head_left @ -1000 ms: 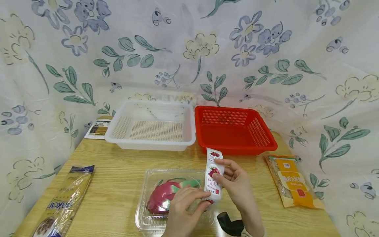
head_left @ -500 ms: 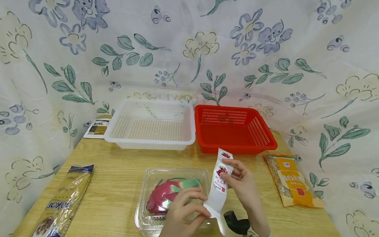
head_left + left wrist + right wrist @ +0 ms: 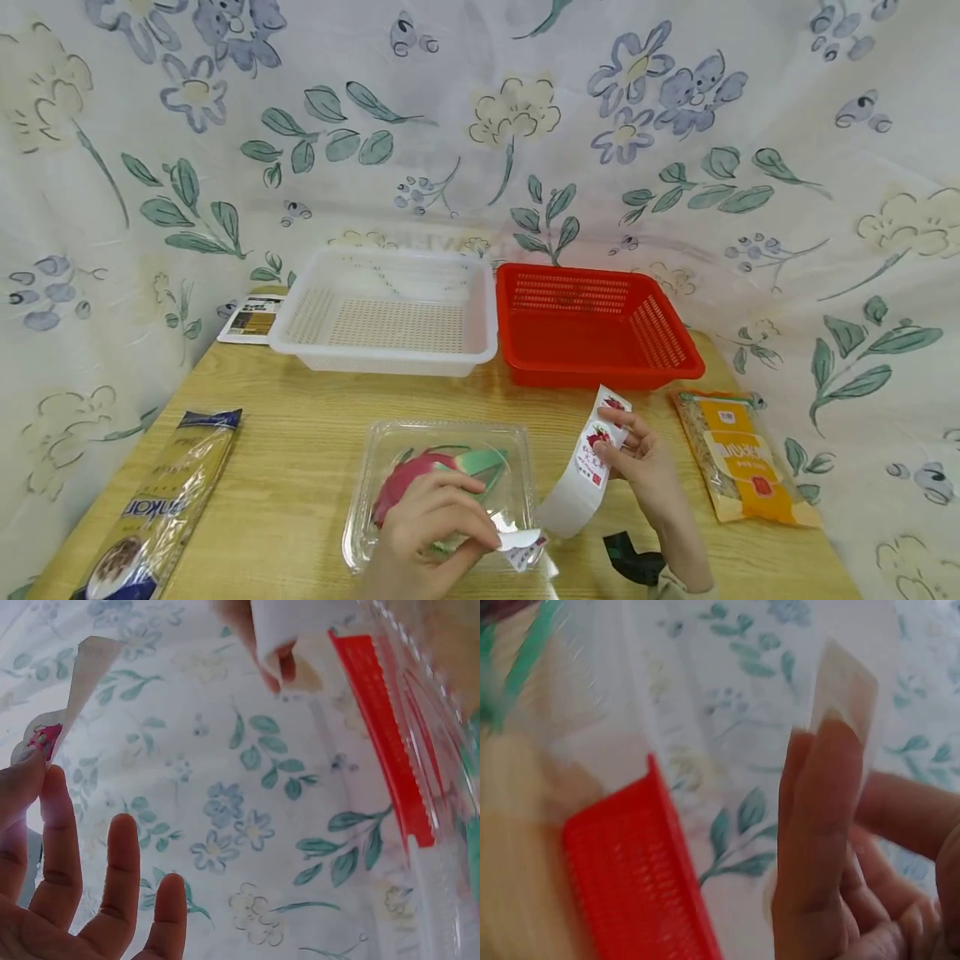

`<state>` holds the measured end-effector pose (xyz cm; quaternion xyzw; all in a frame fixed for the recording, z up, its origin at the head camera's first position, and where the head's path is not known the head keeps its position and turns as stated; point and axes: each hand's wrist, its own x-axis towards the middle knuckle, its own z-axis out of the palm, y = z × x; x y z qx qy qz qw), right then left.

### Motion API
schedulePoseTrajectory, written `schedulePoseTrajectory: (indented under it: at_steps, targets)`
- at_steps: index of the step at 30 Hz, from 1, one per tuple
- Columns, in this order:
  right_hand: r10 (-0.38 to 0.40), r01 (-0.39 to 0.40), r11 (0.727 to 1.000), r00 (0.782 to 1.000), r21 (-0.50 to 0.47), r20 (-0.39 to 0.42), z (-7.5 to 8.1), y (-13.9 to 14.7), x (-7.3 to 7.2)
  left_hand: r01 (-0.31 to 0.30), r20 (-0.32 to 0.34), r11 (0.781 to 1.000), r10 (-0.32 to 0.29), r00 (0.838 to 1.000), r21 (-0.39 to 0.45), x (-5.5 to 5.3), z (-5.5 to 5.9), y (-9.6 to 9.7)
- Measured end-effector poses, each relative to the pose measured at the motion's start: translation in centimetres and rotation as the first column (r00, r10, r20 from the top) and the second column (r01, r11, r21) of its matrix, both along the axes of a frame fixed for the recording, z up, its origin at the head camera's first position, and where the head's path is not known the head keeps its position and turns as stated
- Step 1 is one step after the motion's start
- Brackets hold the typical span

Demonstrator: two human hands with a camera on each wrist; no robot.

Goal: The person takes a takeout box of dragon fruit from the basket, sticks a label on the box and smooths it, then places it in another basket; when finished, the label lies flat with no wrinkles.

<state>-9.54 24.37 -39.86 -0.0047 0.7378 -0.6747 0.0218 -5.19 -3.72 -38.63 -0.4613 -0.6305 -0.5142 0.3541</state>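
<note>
- Over the near right corner of the clear box (image 3: 450,426), a loose label (image 3: 522,552) is pinched by its edge between thumb and forefinger of the left hand (image 3: 431,533); its other fingers stand spread, holding nothing. The label curls, so a light grip at the very rim seems best: more skin on the plain, probably sticky side would weaken it.
- Just right of the box, the right hand (image 3: 641,454) pinches a strip of labels (image 3: 573,496), thumb on the printed front, fingers behind. Best to hold that strip well apart from the loose label, lest the two stick together.
- Inside the box, beneath clear plastic, lies a dragon fruit (image 3: 401,487). Should the label belong on this lid, a flat patch away from the rim would likely suit it: touch one edge down, then smooth across to drive out air.
- Beyond the box stand a white basket (image 3: 390,363) and, farther right, a red basket (image 3: 592,377); neither seems to need handling for this step.
</note>
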Motion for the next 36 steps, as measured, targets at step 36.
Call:
schedulePoseTrajectory:
  at_steps: [36]
  targets:
    - [0.006,0.036,0.65,0.999,0.759,-0.052,-2.9,-2.1,-0.7,-0.083,0.37,0.721,0.446,0.815,-0.687,-6.0,-0.7,-5.5]
